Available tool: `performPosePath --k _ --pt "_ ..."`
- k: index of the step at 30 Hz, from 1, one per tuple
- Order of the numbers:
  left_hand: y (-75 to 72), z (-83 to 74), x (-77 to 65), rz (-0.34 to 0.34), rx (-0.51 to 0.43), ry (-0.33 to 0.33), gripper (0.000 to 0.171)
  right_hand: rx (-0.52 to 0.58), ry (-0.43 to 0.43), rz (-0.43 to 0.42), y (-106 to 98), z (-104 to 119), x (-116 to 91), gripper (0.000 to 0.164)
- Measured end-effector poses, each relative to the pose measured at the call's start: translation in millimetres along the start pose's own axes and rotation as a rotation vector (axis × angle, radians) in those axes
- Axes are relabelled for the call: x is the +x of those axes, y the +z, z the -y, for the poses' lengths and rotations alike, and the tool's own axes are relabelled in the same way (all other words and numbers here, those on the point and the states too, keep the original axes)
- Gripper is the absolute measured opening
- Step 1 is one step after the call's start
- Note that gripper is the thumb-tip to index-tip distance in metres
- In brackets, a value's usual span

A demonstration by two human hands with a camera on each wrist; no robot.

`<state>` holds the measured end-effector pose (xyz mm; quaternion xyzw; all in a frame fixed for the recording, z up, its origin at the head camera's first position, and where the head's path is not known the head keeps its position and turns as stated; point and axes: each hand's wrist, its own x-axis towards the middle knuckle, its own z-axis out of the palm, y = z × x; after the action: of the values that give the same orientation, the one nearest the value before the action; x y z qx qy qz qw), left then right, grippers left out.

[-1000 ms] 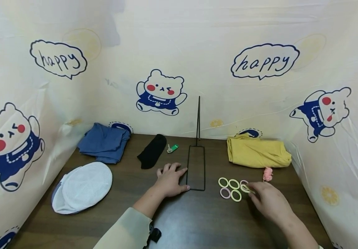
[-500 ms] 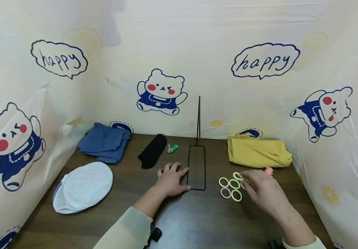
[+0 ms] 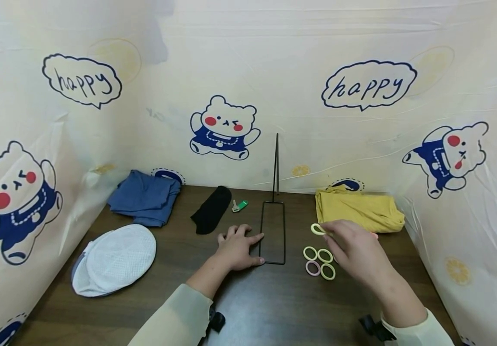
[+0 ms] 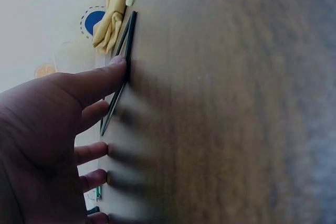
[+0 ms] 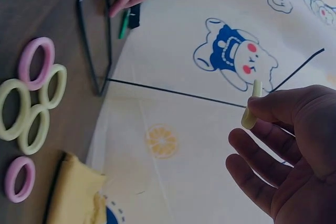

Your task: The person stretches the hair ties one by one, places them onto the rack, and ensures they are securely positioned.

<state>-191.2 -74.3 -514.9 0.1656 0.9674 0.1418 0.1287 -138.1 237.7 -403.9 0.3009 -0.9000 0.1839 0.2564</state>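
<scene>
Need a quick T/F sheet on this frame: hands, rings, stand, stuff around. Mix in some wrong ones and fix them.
1. The right hand pinches a yellow-green ring. True.
2. In the head view, the black sock lies between the folded blue cloth and the key with its green tag. True.
3. The left hand grips the black sock. False: its thumb and index finger are at the base of the black wire stand.
4. Two rings hang on the black wire stand. False: none hangs on it.
5. The rings lying on the table are all pink. False: pink rings and yellow-green ones lie there.
</scene>
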Motion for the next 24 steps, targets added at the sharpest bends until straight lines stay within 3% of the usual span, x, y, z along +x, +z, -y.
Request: performPosePath --k 14,24 --pt "2.0 0.3 3.2 -0.013 -0.014 -0.041 0.074 0.095 -0.066 -0.068 -11 17 36 0.028" --pt "2.7 1.5 2.8 -0.024 -0.045 -0.033 0.075 0.134 -0.112 -0.133 -20 32 60 0.025"
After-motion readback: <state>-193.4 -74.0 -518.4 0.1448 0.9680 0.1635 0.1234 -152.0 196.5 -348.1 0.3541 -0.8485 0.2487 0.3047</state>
